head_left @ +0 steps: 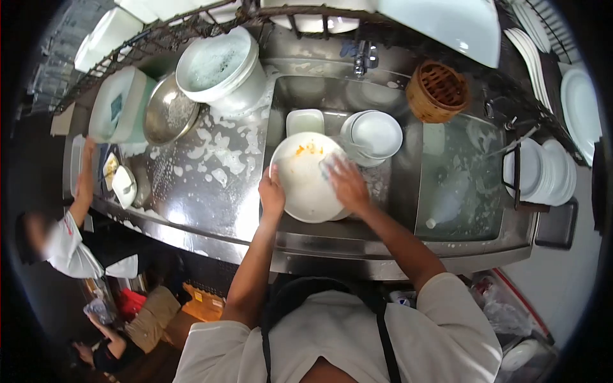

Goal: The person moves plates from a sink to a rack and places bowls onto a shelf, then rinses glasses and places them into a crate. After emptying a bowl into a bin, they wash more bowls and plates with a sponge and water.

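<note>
My left hand (272, 193) grips the left rim of a large white plate (303, 182) above the left sink basin. Orange food residue (310, 149) marks the far part of the plate. In my right hand (348, 186) is a pale sponge (327, 164), mostly hidden by the fingers, pressed on the plate's right side. Behind the plate is a small squarish white dish (305, 120). Stacked white bowls (377, 135) stand in the basin to the right of it.
A water-filled basin (461, 185) lies at right, with a bamboo steamer (438, 92) behind it. Plates stand in a rack (518, 175). A soapy bucket (220, 67), metal bowl (171, 110) and plastic tub (121, 105) are at left. A co-worker's hand (87, 150) reaches the counter's left end.
</note>
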The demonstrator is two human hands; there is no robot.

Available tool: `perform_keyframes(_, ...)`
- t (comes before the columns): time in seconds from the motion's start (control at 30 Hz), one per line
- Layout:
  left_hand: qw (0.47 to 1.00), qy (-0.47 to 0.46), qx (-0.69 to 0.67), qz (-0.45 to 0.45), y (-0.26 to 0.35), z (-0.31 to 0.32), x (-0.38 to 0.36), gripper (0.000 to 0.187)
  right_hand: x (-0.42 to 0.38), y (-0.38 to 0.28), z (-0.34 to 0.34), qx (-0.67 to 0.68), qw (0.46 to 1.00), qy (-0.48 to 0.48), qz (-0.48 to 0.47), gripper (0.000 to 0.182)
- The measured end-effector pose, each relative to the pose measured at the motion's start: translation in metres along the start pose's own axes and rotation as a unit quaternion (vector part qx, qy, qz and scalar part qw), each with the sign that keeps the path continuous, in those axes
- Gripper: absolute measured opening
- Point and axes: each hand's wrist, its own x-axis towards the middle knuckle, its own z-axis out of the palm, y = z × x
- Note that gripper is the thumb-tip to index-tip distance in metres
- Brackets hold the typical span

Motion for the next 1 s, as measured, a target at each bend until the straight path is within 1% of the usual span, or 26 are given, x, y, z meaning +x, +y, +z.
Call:
perform_keyframes(0.07,1.0,-0.022,0.003,-0.008,0.027,0.005,-0.015,0.048,0.028,0.005,0.009,0.01,0.996,0.088,0.019,0.047)
perform_keyframes(0.13,1.0,-0.025,0.008,-0.006,0.037,0.01,-0.016,0.048,0.047,-0.031,0.026,0.111,0.987,0.119,0.009,0.046)
perform_keyframes(0.17,1.0,-0.017,0.013,0.003,0.035,0.011,-0.01,0.049,0.034,-0.037,0.044,0.105,0.986,0.09,-0.092,0.044)
perform_keyframes(0.2,1.0,-0.01,0.02,0.011,0.03,0.01,-0.005,0.049,0.021,-0.056,0.022,0.221,0.971,0.059,-0.063,0.04)
perform_keyframes(0.23,1.0,-0.007,0.009,0.026,0.012,0.004,0.007,0.049,0.007,-0.056,0.011,0.236,0.968,0.04,-0.072,0.037)
perform_keyframes(0.27,1.0,-0.01,0.003,0.02,0.01,-0.007,0.012,0.05,-0.009,-0.046,0.004,0.252,0.964,0.02,-0.079,0.034)
perform_keyframes(0.33,1.0,-0.013,-0.017,0.008,0.011,-0.016,0.018,0.052,-0.009,0.012,0.034,0.242,0.957,0.147,-0.066,0.031)
perform_keyframes(0.37,1.0,-0.016,-0.004,0.024,0.007,-0.013,0.017,0.052,0.003,0.018,0.014,0.042,0.992,0.11,-0.041,0.031)
perform_keyframes(0.4,0.999,-0.028,0.001,0.024,0.01,-0.009,0.009,0.051,0.019,0.015,0.02,0.054,0.989,0.14,0.008,0.032)
perform_keyframes(0.47,0.998,-0.047,0.009,0.032,0.024,0.006,-0.005,0.048,0.068,-0.014,0.046,0.075,0.97,0.207,0.102,0.034)
perform_keyframes(0.5,0.996,-0.034,0.07,0.04,0.028,0.012,-0.009,0.047,0.078,-0.036,0.052,0.092,0.973,0.189,0.099,0.035)
perform_keyframes(0.53,0.997,-0.034,0.073,0.018,0.026,0.011,-0.006,0.047,0.075,-0.056,0.056,0.11,0.975,0.169,0.097,0.037)
perform_keyframes(0.57,0.996,-0.035,0.078,-0.005,0.021,0.008,-0.001,0.047,0.063,-0.075,0.038,0.099,0.991,0.037,0.084,0.036)
perform_keyframes(0.6,0.996,-0.035,0.083,-0.026,0.018,0.004,0.004,0.047,0.051,-0.081,0.03,0.103,0.993,0.004,0.053,0.036)
perform_keyframes(0.63,0.997,0.001,0.08,0.007,0.032,-0.005,0.004,0.047,0.035,-0.077,0.021,0.106,0.994,-0.031,0.022,0.036)
perform_keyframes(0.67,0.999,0.005,0.049,0.023,0.037,-0.012,0.005,0.047,0.021,-0.066,0.015,0.108,0.992,-0.068,-0.011,0.036)
perform_keyframes(0.73,0.998,0.018,-0.015,0.055,0.041,-0.025,0.009,0.047,0.01,-0.011,0.046,0.018,0.998,0.033,-0.055,0.035)
perform_keyframes(0.77,0.999,0.005,0.016,0.03,0.037,-0.029,0.012,0.046,0.026,-0.018,0.011,0.032,0.992,-0.069,0.104,0.044)
perform_keyframes(0.8,0.999,-0.003,0.021,0.029,0.038,-0.03,0.009,0.047,0.045,-0.023,-0.008,0.054,0.983,-0.083,0.151,0.052)
perform_keyframes(0.83,0.999,-0.01,0.025,0.028,0.04,-0.027,0.006,0.047,0.061,-0.032,-0.004,0.102,0.989,0.022,0.1,0.056)
perform_keyframes(0.87,0.999,-0.018,0.029,0.029,0.044,-0.023,0.003,0.048,0.077,-0.047,0.004,0.15,0.979,0.126,0.048,0.06)
perform_keyframes(0.9,0.999,-0.018,0.025,0.031,0.053,-0.019,-0.001,0.05,0.091,-0.077,0.011,0.2,0.966,0.154,0.063,0.063)
perform_keyframes(0.93,0.999,0.002,0.028,0.028,0.048,-0.019,0.002,0.05,0.094,-0.103,0.015,0.249,0.948,0.18,0.078,0.067)
perform_keyframes(1.0,0.998,0.043,0.035,0.024,0.034,-0.018,0.015,0.051,0.059,-0.122,-0.002,0.293,0.954,0.055,0.012,0.071)
